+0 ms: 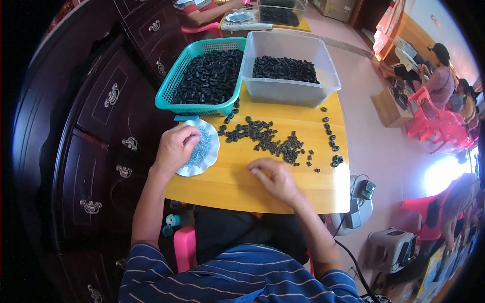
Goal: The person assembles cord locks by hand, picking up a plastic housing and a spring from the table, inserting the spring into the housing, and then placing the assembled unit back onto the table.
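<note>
My left hand (175, 146) rests over a white scalloped dish (211, 151) of small pale blue beads, fingers curled down into them. My right hand (273, 178) lies on the yellow table (227, 187) with fingers loosely bent, just below a scatter of small black rings (262, 139). Whether the fingertips pinch a ring, I cannot tell. A teal basket (169, 93) full of black rings stands at the back left. Beside it stands a clear plastic tub (288, 91), partly filled with the same rings.
A dark wooden cabinet (101, 131) with metal handles runs along the left. Another person's arm and a second table with a tray show at the top. Seated people and pink chairs (434, 121) are at the right. Small machines sit on the floor (389, 247).
</note>
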Tool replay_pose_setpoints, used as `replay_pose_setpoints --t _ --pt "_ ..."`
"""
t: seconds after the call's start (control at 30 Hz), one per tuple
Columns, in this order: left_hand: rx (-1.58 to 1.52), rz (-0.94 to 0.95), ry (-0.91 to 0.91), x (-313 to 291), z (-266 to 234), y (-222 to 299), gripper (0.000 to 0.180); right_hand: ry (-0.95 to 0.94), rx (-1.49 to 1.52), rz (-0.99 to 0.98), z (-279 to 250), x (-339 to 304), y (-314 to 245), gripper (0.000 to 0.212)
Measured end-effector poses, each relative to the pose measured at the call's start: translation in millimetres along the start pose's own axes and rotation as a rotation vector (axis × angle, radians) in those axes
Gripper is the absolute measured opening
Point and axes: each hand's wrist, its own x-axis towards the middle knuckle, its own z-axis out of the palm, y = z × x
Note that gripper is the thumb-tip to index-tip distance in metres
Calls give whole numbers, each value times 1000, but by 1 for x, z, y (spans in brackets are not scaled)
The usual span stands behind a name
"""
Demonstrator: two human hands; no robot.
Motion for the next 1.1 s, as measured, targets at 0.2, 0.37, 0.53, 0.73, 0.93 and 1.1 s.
replay_pose_setpoints --t 0.2,0.37,0.53,0.73,0.93,1.1 --pt "-121 388 288 32 -23 85 20 -130 51 9 18 -24 5 13" --pt "-196 548 281 74 17 111 17 -79 23 17 18 -27 14 12" --pt "-150 523 214 130 83 94 10 -91 -5 4 17 -28 13 12" --pt "-119 460 216 139 96 89 13 -82 -23 24 10 -31 16 11" --pt "-157 442 190 125 89 83 11 -89 -41 15 9 -30 14 12" --pt "-215 476 233 117 61 103 12 -102 -38 20 8 -30 13 12"
